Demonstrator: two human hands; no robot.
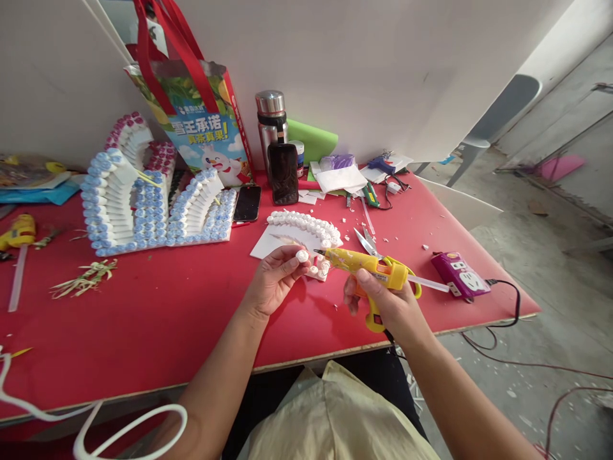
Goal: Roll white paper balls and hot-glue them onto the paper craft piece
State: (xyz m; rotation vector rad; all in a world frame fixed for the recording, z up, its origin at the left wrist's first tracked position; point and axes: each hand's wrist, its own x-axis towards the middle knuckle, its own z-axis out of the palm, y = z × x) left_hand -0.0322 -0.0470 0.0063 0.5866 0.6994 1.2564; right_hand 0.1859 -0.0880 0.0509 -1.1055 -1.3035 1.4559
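Between the thumb and fingertips of my left hand [274,280] is a small white rolled flower [302,256]. My right hand [393,308] is wrapped around the grip of a yellow hot glue gun [357,259], its nozzle pointing left and close to the flower. A clear glue stick [428,283] juts from the gun's back end. Just beyond both hands lies a white board [266,243] edged with a curved band of similar white flowers [306,221]; my hands and the gun hide part of it. Scissors [366,243] with yellow handles lie partly behind the gun.
On the red table [191,319] stand blue-and-white flowered pieces [151,211], a shopping bag [205,128], a steel flask [271,108] and an upright phone [283,172]. A purple power strip [460,275] sits at right, its cord running off the edge. Another glue gun [19,231] lies far left.
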